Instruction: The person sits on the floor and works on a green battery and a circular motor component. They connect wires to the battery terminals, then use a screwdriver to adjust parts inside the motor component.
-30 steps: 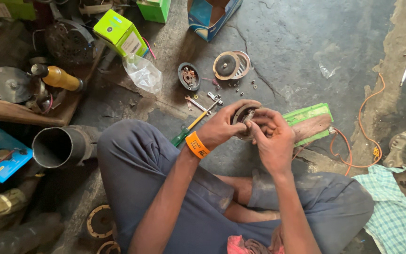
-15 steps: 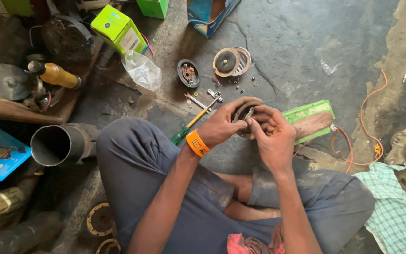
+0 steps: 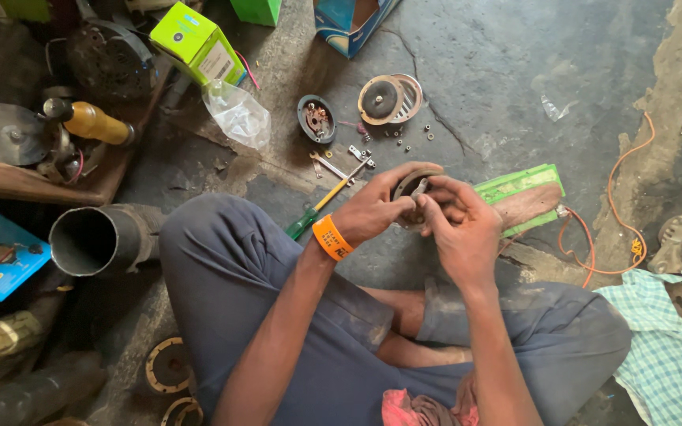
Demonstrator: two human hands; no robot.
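You sat cross-legged on the concrete floor (image 3: 515, 71) with both hands raised over your knees. Your left hand (image 3: 376, 209), the one with the orange wristband (image 3: 331, 237), was wrapped around a round metal motor part (image 3: 410, 189), cupping it from the left with the thumb across its rim. Your right hand (image 3: 459, 225) was closed on the same part from the right, fingertips pressed into its centre; what they gripped there was hidden.

To work a piece like that well, I'd say you needed the left hand to hold it dead steady while the right did the fine turning, and to keep it low over your lap so nothing small dropped far.

A green-handled screwdriver (image 3: 317, 209) lay on the floor just beside your left wrist. Towards the floor's far edge lay loose nuts (image 3: 408, 142), a round end cover (image 3: 316, 118) and a disc with a wire guard (image 3: 391, 99).
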